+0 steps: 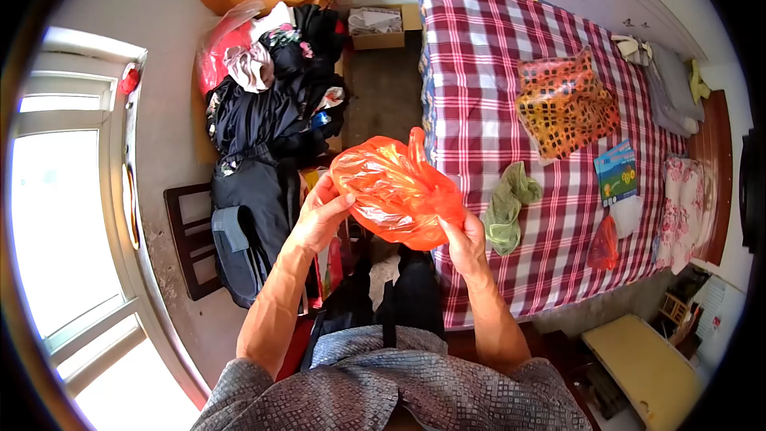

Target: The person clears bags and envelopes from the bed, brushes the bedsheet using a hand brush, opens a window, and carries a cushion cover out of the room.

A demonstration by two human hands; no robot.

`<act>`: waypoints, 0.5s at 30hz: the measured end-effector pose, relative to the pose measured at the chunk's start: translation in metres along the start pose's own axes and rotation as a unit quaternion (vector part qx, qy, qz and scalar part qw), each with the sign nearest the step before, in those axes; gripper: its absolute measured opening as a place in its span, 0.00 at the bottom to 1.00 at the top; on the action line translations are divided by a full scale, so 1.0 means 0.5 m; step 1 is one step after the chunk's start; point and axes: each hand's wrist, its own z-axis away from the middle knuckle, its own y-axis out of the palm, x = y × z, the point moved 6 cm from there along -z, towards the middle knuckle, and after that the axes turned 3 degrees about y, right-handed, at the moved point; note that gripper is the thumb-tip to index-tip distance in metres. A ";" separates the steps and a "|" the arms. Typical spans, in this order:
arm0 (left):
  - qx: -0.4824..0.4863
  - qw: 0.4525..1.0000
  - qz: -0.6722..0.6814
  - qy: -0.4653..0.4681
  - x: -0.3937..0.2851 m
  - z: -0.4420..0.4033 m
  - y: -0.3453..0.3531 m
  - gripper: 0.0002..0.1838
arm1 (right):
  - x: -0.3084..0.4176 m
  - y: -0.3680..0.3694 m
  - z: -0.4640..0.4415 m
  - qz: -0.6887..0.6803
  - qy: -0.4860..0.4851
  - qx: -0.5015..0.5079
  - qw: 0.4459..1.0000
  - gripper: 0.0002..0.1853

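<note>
An orange-red plastic bag [395, 191], crumpled and shiny, hangs in the air between my two hands. My left hand [323, 211] pinches its left edge between thumb and fingers. On the other side my right hand [464, 243] grips the lower right edge, with the thumb on top. One twisted end of the bag sticks up near its top right. What is inside the bag, if anything, cannot be made out. The nearest thing on the bed to my right hand is a green cloth [511, 207].
A checked bed [479, 88] lies to the right, bearing a patterned orange bag [566, 104], a blue booklet [616, 174] and a small red bag [603, 244]. Piled clothes [271, 112] and a dark backpack [247, 223] stand left. A cardboard box [379, 40] is ahead.
</note>
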 end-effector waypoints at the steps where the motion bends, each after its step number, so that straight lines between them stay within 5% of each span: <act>1: -0.029 0.993 -0.079 0.086 -0.012 -0.005 0.007 0.46 | 0.010 -0.002 0.003 0.034 -0.009 -0.009 0.999 0.15; 3: -0.121 0.923 -0.279 0.236 -0.030 -0.005 0.017 0.42 | 0.024 -0.014 0.005 0.068 -0.019 -0.023 0.997 0.13; 5: -0.038 0.825 -0.482 0.293 -0.072 0.009 0.104 0.37 | 0.054 -0.008 0.004 0.220 -0.120 0.007 0.968 0.12; 7: 0.080 0.778 -0.516 0.350 -0.073 -0.002 0.192 0.30 | 0.063 -0.006 0.004 0.226 -0.126 0.006 0.966 0.11; 10: 0.095 0.778 -0.557 0.274 -0.002 -0.055 0.237 0.24 | 0.064 -0.032 0.005 0.263 -0.167 -0.034 0.950 0.11; 13: 0.101 0.808 -0.547 0.196 0.061 -0.103 0.258 0.19 | 0.068 -0.082 -0.003 0.311 -0.136 -0.087 0.937 0.22; 15: 0.072 0.837 -0.520 0.154 0.097 -0.121 0.278 0.17 | 0.092 -0.104 -0.009 0.355 -0.167 -0.089 0.915 0.16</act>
